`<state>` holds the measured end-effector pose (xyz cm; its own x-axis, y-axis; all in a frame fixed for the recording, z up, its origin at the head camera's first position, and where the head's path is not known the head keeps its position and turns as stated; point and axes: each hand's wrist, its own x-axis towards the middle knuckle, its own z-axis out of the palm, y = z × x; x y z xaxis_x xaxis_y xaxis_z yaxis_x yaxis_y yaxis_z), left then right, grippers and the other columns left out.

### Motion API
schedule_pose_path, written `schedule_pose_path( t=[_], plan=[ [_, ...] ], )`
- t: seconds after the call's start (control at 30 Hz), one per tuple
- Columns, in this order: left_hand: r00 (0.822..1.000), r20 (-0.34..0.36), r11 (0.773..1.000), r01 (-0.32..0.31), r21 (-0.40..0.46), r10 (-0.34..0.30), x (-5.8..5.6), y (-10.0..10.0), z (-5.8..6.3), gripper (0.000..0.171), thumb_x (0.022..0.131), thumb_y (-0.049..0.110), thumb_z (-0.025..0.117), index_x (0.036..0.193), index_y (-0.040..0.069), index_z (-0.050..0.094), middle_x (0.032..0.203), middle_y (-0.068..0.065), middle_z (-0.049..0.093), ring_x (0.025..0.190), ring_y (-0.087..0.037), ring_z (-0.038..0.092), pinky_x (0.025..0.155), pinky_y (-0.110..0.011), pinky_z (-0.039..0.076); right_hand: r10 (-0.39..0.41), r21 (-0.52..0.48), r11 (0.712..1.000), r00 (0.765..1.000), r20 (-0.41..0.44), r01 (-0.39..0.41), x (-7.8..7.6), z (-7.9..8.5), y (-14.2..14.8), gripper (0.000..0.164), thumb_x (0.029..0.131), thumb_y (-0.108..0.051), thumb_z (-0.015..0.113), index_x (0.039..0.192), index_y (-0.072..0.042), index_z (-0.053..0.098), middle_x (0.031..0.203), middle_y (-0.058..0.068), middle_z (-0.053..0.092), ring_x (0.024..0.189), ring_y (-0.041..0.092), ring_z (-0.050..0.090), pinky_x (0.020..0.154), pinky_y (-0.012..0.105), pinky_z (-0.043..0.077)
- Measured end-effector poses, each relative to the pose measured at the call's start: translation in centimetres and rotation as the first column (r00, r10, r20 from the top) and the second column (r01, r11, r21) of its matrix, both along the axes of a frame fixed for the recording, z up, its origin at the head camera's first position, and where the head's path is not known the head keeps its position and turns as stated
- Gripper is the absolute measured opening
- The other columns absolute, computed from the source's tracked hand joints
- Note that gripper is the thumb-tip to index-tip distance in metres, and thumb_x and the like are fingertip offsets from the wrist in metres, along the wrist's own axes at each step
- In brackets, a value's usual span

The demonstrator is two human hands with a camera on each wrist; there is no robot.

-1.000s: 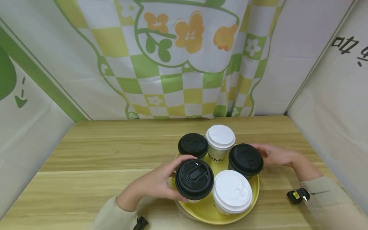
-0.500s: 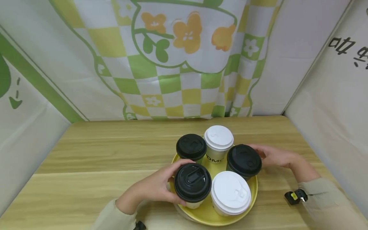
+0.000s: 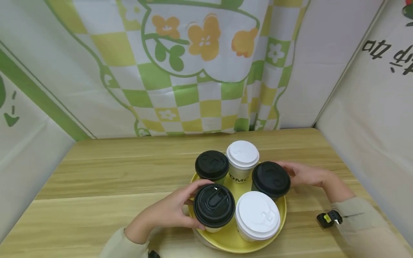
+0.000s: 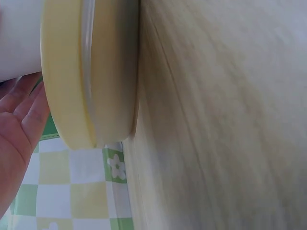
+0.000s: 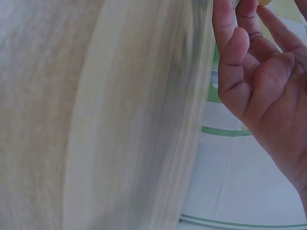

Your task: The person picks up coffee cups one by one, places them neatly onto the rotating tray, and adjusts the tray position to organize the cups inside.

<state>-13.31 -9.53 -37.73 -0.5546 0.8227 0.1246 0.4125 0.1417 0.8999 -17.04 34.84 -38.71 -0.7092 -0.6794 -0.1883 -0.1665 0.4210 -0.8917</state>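
My left hand (image 3: 175, 208) grips a pale paper coffee cup with a glossy black lid (image 3: 214, 205) at the front left of a round yellow tray (image 3: 233, 245). My right hand (image 3: 306, 177) holds the cup with a matte black lid (image 3: 271, 179) from its far right side; the cup hides the fingertips. A white-lidded cup (image 3: 257, 215) stands between them at the front. Behind are a black-lidded cup (image 3: 212, 165) and a white-lidded cup (image 3: 242, 157) with dark lettering. In the right wrist view the fingers (image 5: 235, 52) bend up toward a yellow edge.
The tray sits on a pale round base (image 4: 112, 96) on the wood-grain table (image 3: 113, 179). A checked, flowered curtain (image 3: 200, 89) hangs behind the table's back edge. White printed walls (image 3: 371, 118) close in the sides.
The cups, tray and both hands appear slightly farther left, as does the background, as the head view shifts. In the left hand, the cup's black lid tilts a little differently.
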Motion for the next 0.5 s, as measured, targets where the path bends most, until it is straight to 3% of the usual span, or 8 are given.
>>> schedule_pose_path(
  t=[0.1, 0.2, 0.27, 0.33, 0.4, 0.5],
  plan=[
    [1.0, -0.022, 1.0, -0.012, -0.01, 0.012, 0.0, -0.2, 0.0, 0.093, 0.077, 0.023, 0.087, 0.152, 0.024, 0.032, 0.139, -0.001, 0.058, 0.121, -0.015, 0.06, 0.093, -0.034, 0.055, 0.008, -0.007, 1.0, 1.0, -0.001, -0.008, -0.1, 0.1, 0.0, 0.073, 0.092, -0.008, 0.067, 0.152, 0.007, 0.027, 0.142, -0.021, 0.047, 0.126, -0.01, 0.045, 0.103, 0.014, 0.037],
    [0.998, -0.044, 0.999, -0.037, -0.033, 0.035, 0.0, -0.6, 0.2, 0.091, 0.078, 0.026, 0.086, 0.152, 0.026, 0.032, 0.141, 0.0, 0.057, 0.124, -0.017, 0.059, 0.096, -0.035, 0.054, 0.003, -0.017, 1.0, 1.0, -0.011, -0.004, 0.0, 0.4, 0.2, 0.065, 0.095, -0.006, 0.063, 0.151, 0.006, 0.032, 0.138, -0.026, 0.051, 0.125, -0.008, 0.048, 0.102, 0.015, 0.039],
    [0.997, -0.063, 0.997, -0.056, -0.047, 0.053, 0.0, -1.0, 0.5, 0.089, 0.079, 0.027, 0.085, 0.152, 0.025, 0.032, 0.143, -0.001, 0.055, 0.126, -0.02, 0.058, 0.098, -0.037, 0.053, -0.02, -0.009, 1.0, 0.998, -0.067, 0.019, 0.1, 0.9, 0.4, 0.059, 0.096, -0.005, 0.06, 0.149, 0.005, 0.036, 0.133, -0.018, 0.057, 0.119, -0.004, 0.054, 0.098, 0.017, 0.043],
    [0.994, -0.088, 0.996, -0.075, -0.057, 0.07, -0.1, -1.5, 1.0, 0.087, 0.081, 0.027, 0.083, 0.152, 0.024, 0.033, 0.144, -0.002, 0.054, 0.127, -0.022, 0.057, 0.101, -0.039, 0.052, -0.076, 0.012, 0.997, 0.981, -0.176, 0.08, 0.3, 1.6, 0.5, 0.052, 0.097, -0.005, 0.059, 0.146, 0.003, 0.043, 0.126, -0.005, 0.062, 0.112, 0.002, 0.059, 0.091, 0.021, 0.049],
    [0.988, -0.127, 0.994, -0.096, -0.057, 0.089, -0.2, -2.1, 1.7, 0.085, 0.082, 0.025, 0.083, 0.151, 0.021, 0.035, 0.144, -0.004, 0.054, 0.127, -0.024, 0.057, 0.101, -0.043, 0.052, -0.157, 0.053, 0.982, 0.936, -0.315, 0.183, 0.6, 2.5, 0.4, 0.048, 0.098, -0.008, 0.059, 0.144, 0.0, 0.047, 0.122, 0.006, 0.063, 0.109, 0.011, 0.06, 0.086, 0.027, 0.052],
    [0.968, -0.216, 0.987, -0.143, -0.068, 0.126, -0.7, -3.1, 2.9, 0.08, 0.083, 0.023, 0.081, 0.15, 0.019, 0.037, 0.145, -0.004, 0.054, 0.129, -0.025, 0.056, 0.101, -0.047, 0.051, -0.283, 0.065, 0.934, 0.836, -0.471, 0.352, 1.0, 4.2, 0.3, 0.048, 0.099, -0.012, 0.06, 0.144, -0.003, 0.047, 0.131, 0.019, 0.058, 0.117, 0.031, 0.056, 0.091, 0.049, 0.051]
  ],
)
